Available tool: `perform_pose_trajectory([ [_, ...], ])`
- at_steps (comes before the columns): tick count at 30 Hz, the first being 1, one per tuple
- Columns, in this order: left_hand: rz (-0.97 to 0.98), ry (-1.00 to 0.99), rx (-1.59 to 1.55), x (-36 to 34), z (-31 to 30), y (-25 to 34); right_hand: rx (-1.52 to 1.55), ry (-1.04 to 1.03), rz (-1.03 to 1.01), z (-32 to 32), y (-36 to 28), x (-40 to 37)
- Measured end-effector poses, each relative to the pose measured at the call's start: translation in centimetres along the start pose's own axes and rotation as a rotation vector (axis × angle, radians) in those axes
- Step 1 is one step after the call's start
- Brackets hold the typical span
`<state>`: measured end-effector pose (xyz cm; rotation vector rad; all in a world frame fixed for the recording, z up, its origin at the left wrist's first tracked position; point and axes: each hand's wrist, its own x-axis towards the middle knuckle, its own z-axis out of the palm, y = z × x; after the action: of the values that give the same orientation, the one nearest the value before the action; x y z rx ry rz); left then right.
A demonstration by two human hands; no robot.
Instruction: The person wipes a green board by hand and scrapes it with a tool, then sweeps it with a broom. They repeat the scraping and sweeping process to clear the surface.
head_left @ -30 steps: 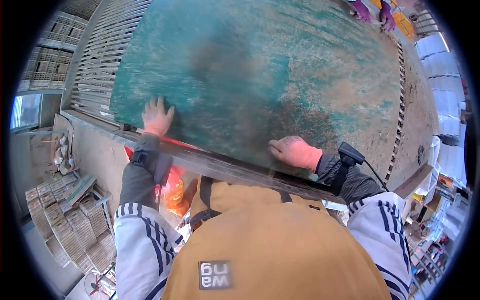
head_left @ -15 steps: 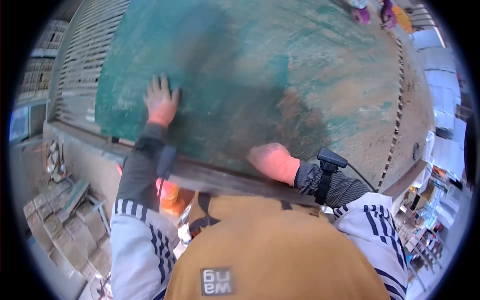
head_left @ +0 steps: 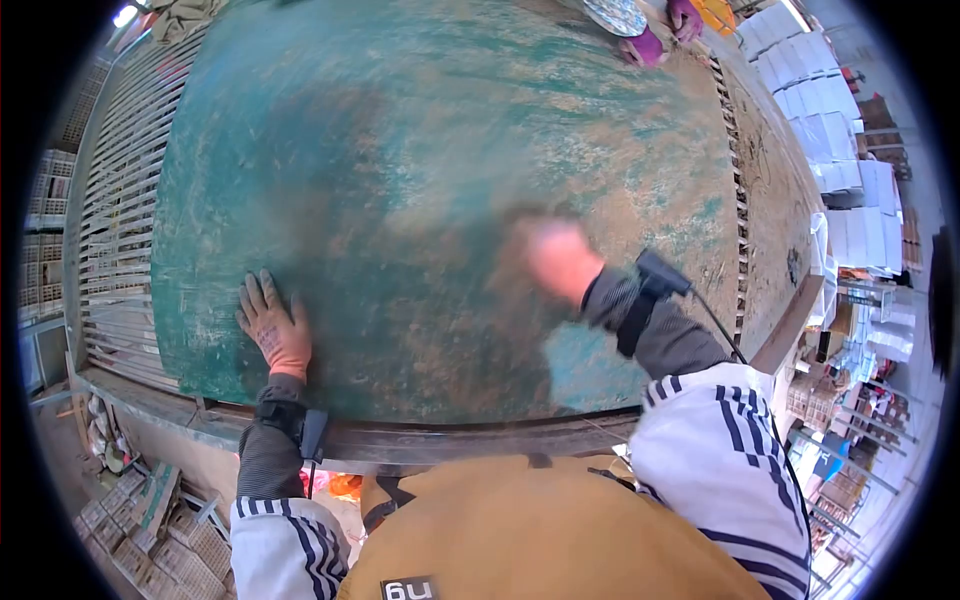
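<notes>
A dusty green sheet (head_left: 420, 370) covers most of the wide table in front of me. My left hand (head_left: 274, 325), in a grey and orange glove, lies flat on its left part with the fingers spread. Over the right middle of the sheet is my right hand (head_left: 562, 258), in an orange glove. It is smeared by motion, so its fingers and anything in them cannot be made out. Brown dirt streaks mark the surface around it. Both of my wrists carry small strapped black devices.
Another person's purple-gloved hands (head_left: 643, 48) are at the far right edge. Slats (head_left: 115, 230) line the left side, and a slotted strip (head_left: 740, 190) runs down the right. White stacks (head_left: 810, 110) stand beyond it. Grey blocks (head_left: 190, 545) lie on the floor at lower left.
My right hand has moved away from the near edge, farther onto the sheet. My left hand stays flat on the sheet. The whole view has shifted, with the table lower and further left.
</notes>
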<state>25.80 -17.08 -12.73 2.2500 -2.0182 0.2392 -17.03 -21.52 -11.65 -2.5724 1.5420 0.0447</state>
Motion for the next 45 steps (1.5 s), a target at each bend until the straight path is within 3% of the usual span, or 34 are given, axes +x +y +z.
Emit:
perform_pose_trajectory([
  [4, 0.027, 0.038, -0.001, 0.3, 0.3, -0.1, 0.033, 0.05, -0.251, -1.6, -0.9, -0.5],
  [6, 0.03, 0.013, -0.003, -0.1, -0.1, 0.0, 0.143, -0.26, 0.234, -6.7, 2.9, 1.3],
  [9, 0.016, 0.0, -0.005, -0.1, 0.0, -0.2, -0.067, 0.075, 0.011, -2.2, 2.3, -1.4],
  [10, 0.019, 0.0, -0.008, -0.5, -0.1, -0.1, -0.271, 0.02, -0.124, 0.5, 0.5, -3.2],
  [13, 0.035, 0.033, -0.021, 0.4, -0.2, 0.0, -0.019, -0.061, -0.199, -0.5, -1.1, -5.2],
  [14, 0.037, 0.028, -0.024, 0.3, -0.1, 0.0, -0.156, 0.003, -0.149, -0.3, 1.1, -5.6],
  [17, 0.04, 0.013, -0.02, -0.6, 0.4, -0.8, 0.017, 0.003, 0.229, -0.1, 5.2, -5.3],
  [18, 0.037, 0.027, -0.021, -0.2, 0.6, -0.7, -0.102, 0.054, 0.094, -2.4, 0.7, -6.2],
  [21, 0.049, 0.038, -0.004, -0.1, 0.2, -0.3, -0.026, -0.169, 0.037, -2.0, -2.6, -7.0],
  [22, 0.047, 0.043, -0.006, 0.2, 0.2, -0.2, 0.003, -0.243, 0.016, -1.5, -2.7, -7.1],
  [23, 0.044, 0.04, -0.007, 0.1, 0.2, -0.3, -0.057, -0.041, 0.027, -0.7, -0.2, -8.0],
  [24, 0.043, 0.031, -0.01, -0.3, 0.2, -0.4, 0.272, -0.12, 0.086, -3.5, 2.4, -7.3],
  [26, 0.038, 0.009, 0.007, -0.9, 0.4, -1.1, 0.325, -0.099, 0.098, -5.3, 2.5, -7.1],
  [28, 0.039, 0.026, -0.007, -0.2, 0.9, -0.7, -0.245, 0.087, 0.014, -0.9, -1.5, -8.2],
  [30, 0.054, 0.032, -0.013, -0.4, 1.0, -1.0, -0.067, -0.041, 0.057, -0.1, -1.8, -9.2],
  [32, 0.07, 0.043, 0.008, -0.3, 0.9, -1.1, -0.075, 0.106, 0.023, 4.4, 1.8, -10.3],
  [34, 0.056, 0.029, 0.012, -0.3, 0.5, -0.6, -0.326, -0.156, 0.353, -1.7, 6.2, -10.5],
  [37, 0.063, 0.026, 0.028, -0.2, 0.5, -0.7, -0.422, 0.024, 0.444, -0.6, 6.8, -11.1],
  [41, 0.067, 0.021, 0.056, -0.2, 0.4, -0.6, -0.177, 0.344, 0.128, 2.8, 1.6, -13.6],
  [45, 0.069, 0.03, 0.025, -0.3, 0.8, -0.8, -0.306, -0.118, 0.632, -1.3, 8.3, -15.8],
])
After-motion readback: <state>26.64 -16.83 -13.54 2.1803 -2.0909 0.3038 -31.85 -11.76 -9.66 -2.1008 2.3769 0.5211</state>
